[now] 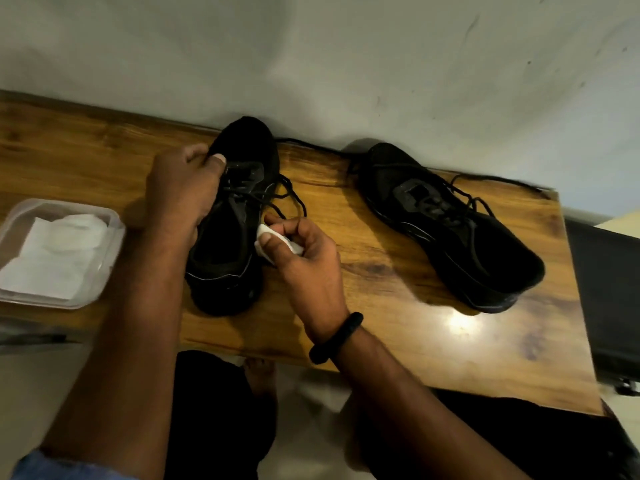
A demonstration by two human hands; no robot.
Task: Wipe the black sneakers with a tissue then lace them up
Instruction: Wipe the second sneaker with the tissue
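Both forearms reached up from the bottom of the view, the right one wearing a black wristband (335, 337) just behind the wrist. On the wooden bench (398, 271) stood two black sneakers, well apart, toes toward the wall (346, 64).

The left hand (183, 195) lay over the left sneaker (232, 216), fingers curled around its far side near the forefoot and thumb pressed on the upper – closed on the shoe, steadying it. The right hand (301, 251) was pinched shut on a small wad of white tissue (273, 239), held between thumb and fingertips and touching the sneaker's right flank beside the eyelets. Loose laces (291, 199) trailed from that shoe onto the bench just above the right hand.

The right sneaker (450, 226) sat untouched near the bench's right end, angled with its heel toward the near corner, its laces slack – one strand ran along the wall edge.

At the bench's left end a clear plastic tray (114, 220) held more white tissues (59, 251).
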